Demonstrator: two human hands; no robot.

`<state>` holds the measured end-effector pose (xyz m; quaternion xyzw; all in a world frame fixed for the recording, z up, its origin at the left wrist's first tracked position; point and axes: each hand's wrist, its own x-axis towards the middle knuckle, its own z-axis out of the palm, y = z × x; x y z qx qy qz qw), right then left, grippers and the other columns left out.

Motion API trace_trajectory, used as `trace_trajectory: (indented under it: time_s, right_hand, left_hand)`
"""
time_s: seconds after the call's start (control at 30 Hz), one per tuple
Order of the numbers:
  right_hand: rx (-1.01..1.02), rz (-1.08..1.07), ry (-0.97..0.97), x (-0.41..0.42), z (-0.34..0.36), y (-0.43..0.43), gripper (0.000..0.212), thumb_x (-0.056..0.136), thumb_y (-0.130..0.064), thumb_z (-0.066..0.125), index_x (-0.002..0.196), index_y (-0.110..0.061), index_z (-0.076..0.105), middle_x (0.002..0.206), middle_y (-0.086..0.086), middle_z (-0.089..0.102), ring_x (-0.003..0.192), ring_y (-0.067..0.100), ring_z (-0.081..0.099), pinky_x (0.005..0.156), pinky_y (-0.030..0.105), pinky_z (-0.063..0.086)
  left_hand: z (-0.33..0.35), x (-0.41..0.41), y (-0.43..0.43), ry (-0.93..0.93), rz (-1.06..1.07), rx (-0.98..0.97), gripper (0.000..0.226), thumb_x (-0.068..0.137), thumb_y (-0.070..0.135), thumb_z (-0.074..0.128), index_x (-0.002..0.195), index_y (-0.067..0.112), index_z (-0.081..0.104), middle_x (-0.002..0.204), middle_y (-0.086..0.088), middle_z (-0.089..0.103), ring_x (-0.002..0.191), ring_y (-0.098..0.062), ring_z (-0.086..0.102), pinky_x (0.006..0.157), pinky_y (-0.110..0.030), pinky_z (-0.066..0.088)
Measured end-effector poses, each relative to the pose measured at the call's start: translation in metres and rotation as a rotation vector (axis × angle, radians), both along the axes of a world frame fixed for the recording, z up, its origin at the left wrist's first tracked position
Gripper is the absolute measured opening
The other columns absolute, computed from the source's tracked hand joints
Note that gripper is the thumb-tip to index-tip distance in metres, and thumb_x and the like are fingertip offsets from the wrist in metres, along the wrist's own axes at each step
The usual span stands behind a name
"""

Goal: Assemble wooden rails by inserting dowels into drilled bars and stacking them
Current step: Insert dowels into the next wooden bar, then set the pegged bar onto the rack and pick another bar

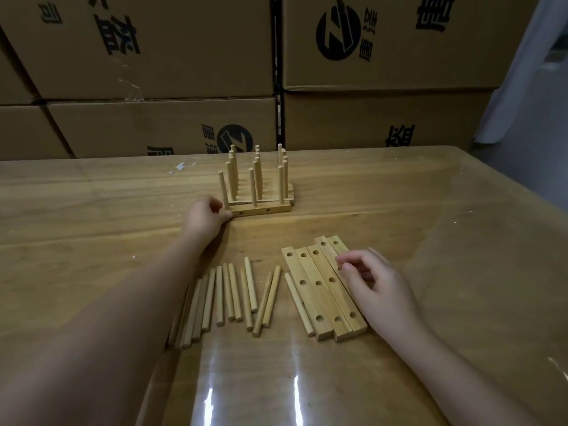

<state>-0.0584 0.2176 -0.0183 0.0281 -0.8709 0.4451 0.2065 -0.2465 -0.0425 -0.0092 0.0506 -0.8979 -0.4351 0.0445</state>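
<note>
Well, glossy wood table under clear film, cardboard boxes stacked at 12. L hand curls at 9 o'clock end of front rail, thumb touching; real grip unclear. R hand, fingers loosely curled, holds nothing over drilled bars; loose dowels at its 9.

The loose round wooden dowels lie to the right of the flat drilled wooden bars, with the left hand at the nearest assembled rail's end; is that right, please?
Not quite: in the head view the loose round wooden dowels lie to the left of the flat drilled wooden bars, not the right. The left hand is at the end of the nearest assembled rail.
</note>
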Motion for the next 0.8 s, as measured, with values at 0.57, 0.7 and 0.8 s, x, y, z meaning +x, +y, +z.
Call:
trace_trajectory:
  time_s: [0.57,0.7,0.8]
  right_hand:
    - [0.494,0.006,0.084,0.008,0.001,-0.008,0.014,0.088,-0.016,0.057,0.094,-0.019,0.069,0.096,-0.008,0.062,0.094,0.012,0.054,0.088,0.027,0.034]
    - [0.514,-0.181,0.011,0.010,0.002,-0.003,0.028,0.089,-0.031,0.051,0.112,-0.021,0.063,0.112,-0.004,0.057,0.106,0.015,0.051,0.096,0.036,0.033]
    - [0.581,-0.312,-0.196,0.008,0.001,0.003,0.049,0.091,-0.047,0.042,0.130,-0.019,0.050,0.134,0.003,0.045,0.123,0.021,0.040,0.103,0.042,0.028]
  left_hand:
    - [0.007,0.002,-0.004,-0.006,-0.088,-0.173,0.044,0.089,0.019,0.062,0.131,0.018,0.047,0.119,-0.003,0.056,0.101,-0.016,0.057,0.088,-0.036,0.052]
    - [0.007,0.037,0.007,0.117,-0.067,-0.065,0.024,0.092,0.021,0.059,0.116,0.023,0.055,0.110,0.003,0.058,0.098,-0.013,0.058,0.076,-0.026,0.051]
    - [0.013,0.076,0.020,0.196,-0.143,-0.075,0.013,0.093,0.020,0.056,0.106,0.024,0.060,0.100,0.006,0.060,0.095,-0.012,0.059,0.075,-0.024,0.049]
